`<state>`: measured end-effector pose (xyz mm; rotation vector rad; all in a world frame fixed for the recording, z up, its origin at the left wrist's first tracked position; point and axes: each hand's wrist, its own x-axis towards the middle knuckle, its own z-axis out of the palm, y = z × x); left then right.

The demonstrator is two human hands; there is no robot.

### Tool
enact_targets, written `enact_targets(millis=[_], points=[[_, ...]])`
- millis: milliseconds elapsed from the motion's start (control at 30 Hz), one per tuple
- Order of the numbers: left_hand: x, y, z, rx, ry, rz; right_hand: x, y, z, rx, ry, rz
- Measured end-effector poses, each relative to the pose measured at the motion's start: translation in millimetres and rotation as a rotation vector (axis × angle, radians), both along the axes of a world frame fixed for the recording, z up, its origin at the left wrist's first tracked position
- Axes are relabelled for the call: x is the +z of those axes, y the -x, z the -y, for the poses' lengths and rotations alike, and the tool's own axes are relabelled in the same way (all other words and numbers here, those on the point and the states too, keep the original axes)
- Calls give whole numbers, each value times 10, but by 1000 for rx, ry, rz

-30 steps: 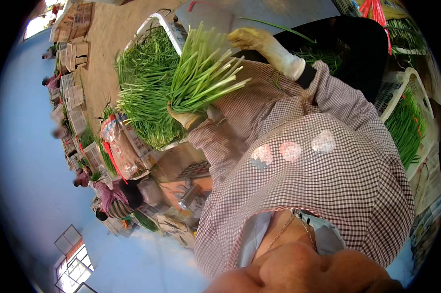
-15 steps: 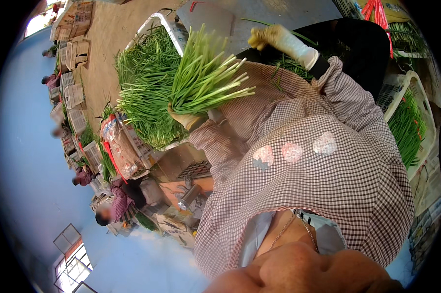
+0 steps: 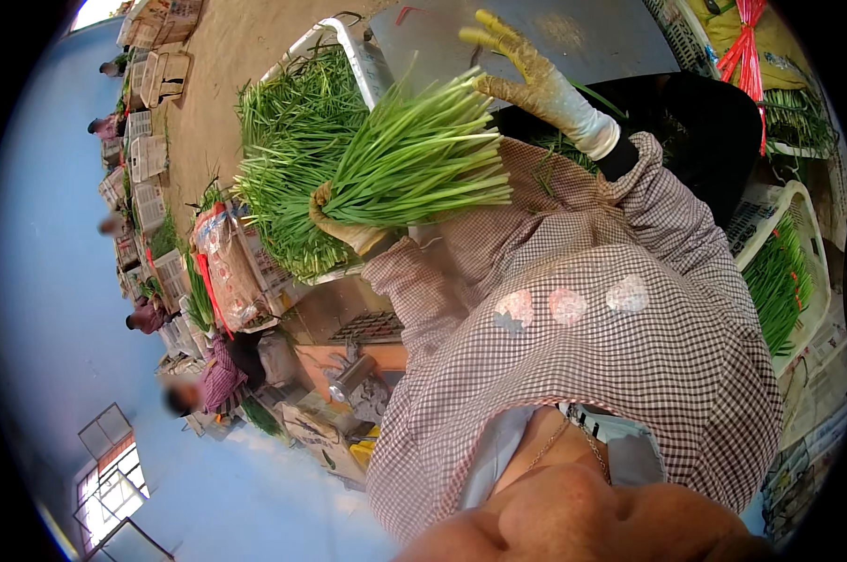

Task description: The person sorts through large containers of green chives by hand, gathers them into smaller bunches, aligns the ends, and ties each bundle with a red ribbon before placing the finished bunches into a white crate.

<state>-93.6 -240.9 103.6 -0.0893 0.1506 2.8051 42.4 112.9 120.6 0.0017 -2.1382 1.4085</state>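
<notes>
Movement: since the earlier frame we see the right hand (image 3: 536, 86) go from half-curled to spread, its thumb now beside the pale ends of the green bunch (image 3: 423, 155); those ends now fan out more broadly.
Left grip: the left hand (image 3: 353, 229), gloved, is closed around the lower left side of the bunch, fingers curled over the stalks.
Right grip: we find the gloved fingers spread wide, pinching nothing; the thumb overlaps the outermost stalk ends in our view, and we cannot tell if it touches them.
Bunch: held in the left hand across the right edge of the white crate (image 3: 353, 56), below its upper right corner; the pale ends point right, past that edge, near the checked top (image 3: 583, 375).
Crate: we see it heaped with green stalks (image 3: 288, 112), which hide most of its left edge.
Grey surface: the flat grey surface (image 3: 601, 37) lies beyond the right hand, its left edge near the crate's upper right corner.
Right side: a second crate (image 3: 803, 192), white too, holds more greens (image 3: 775, 290); red strings (image 3: 750, 47) hang above its upper edge.
Clothing: we count 3 patches (image 3: 567, 306) on the checked top.
Far left: a co-worker (image 3: 222, 375) in purple bends near stacked crates (image 3: 147, 157).
</notes>
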Motion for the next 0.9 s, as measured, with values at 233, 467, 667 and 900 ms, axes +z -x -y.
enact_targets(millis=[233, 467, 667, 900], points=[[189, 5, -159, 78, -3, -16, 41, 38, 184, 34, -232, 80], [140, -1, -129, 95, -127, -113, 136, -53, 64, 83, -31, -74], [-36, 86, -85, 176, -11, -202, 191, -197, -5, 335, 7, 148], [-61, 131, -65, 140, -39, -268, 79, -61, 302, 196, 4, 35]])
